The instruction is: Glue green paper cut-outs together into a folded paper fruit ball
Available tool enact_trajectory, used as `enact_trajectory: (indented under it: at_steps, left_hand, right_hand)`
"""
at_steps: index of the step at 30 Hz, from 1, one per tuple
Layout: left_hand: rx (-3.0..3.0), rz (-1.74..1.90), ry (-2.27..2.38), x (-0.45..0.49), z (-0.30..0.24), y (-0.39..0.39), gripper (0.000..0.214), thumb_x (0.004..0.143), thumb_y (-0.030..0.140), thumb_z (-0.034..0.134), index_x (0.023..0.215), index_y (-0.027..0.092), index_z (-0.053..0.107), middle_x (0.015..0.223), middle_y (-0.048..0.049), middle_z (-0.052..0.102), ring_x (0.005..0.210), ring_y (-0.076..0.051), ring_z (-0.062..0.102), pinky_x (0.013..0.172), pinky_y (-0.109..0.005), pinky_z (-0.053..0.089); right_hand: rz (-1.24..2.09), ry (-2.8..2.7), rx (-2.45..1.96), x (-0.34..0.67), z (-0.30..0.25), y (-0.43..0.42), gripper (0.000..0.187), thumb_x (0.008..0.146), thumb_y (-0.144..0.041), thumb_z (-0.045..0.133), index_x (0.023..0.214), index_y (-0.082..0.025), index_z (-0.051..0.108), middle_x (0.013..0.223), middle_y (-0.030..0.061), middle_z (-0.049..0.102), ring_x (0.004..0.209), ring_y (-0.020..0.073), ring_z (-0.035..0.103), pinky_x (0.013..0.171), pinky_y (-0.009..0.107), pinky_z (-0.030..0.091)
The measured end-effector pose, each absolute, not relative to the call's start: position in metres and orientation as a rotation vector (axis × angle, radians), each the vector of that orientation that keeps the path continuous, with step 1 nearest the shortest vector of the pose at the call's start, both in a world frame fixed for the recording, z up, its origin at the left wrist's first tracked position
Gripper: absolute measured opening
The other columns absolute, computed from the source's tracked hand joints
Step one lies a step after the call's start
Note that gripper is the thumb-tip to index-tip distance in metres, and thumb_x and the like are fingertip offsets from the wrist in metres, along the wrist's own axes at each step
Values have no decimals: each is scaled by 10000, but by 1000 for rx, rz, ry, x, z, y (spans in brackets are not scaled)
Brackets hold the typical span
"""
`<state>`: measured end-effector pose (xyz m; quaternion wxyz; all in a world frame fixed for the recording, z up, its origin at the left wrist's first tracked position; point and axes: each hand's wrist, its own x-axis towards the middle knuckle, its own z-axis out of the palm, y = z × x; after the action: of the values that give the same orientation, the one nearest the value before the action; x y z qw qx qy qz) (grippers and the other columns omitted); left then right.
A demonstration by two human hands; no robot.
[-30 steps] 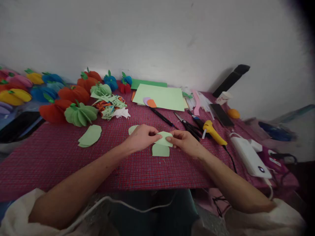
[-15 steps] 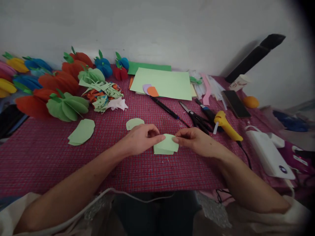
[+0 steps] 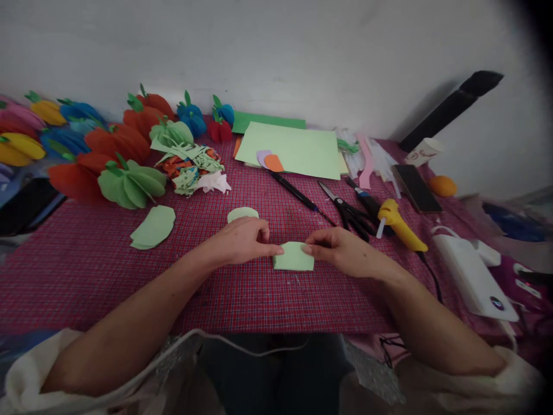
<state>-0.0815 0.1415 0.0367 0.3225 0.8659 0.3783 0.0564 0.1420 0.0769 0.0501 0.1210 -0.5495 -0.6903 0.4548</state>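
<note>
Light green paper pieces lie stacked near the front of the table, their straight edges toward me. My left hand pinches the stack's left corner between thumb and fingers. At the right corner, my right hand grips the paper in the same way. Just behind my left hand rests another light green cut piece, partly covered by the hand. Farther left lies a loose pile of light green rounded paper pieces.
Paper pumpkins crowd the back left beside paper scraps. Green sheets lie at the back. A pen, scissors, a yellow glue gun, a phone and a white power bank fill the right.
The upper paper, earlier skewed over the one beneath, now lines up with it. My left hand has shifted slightly left along with its corner. The camera view has turned a little left.
</note>
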Motion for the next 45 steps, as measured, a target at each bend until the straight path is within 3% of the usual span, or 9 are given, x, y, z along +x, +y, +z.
enact_trajectory:
  at_steps: [23,45]
  left_hand:
    - [2384,120,1067,-77,39,133,412,624,587,614,711,194,525,730,-16,571,715,-186,494,568,-278,293]
    - [2460,125,1076,-78,29,133,440,615,609,610,757,200,532,752,-27,568,733,-200,499,574,-279,307]
  right_hand:
    - [1259,-2052,-1657,139,45,78,303,841,-406,464,742,-164,617,599,-21,484,539,99,387,493,237,277]
    - [1276,-2060,-1644,138,44,78,315,840,-426,457,721,-171,597,583,-32,457,525,95,372,486,228,272]
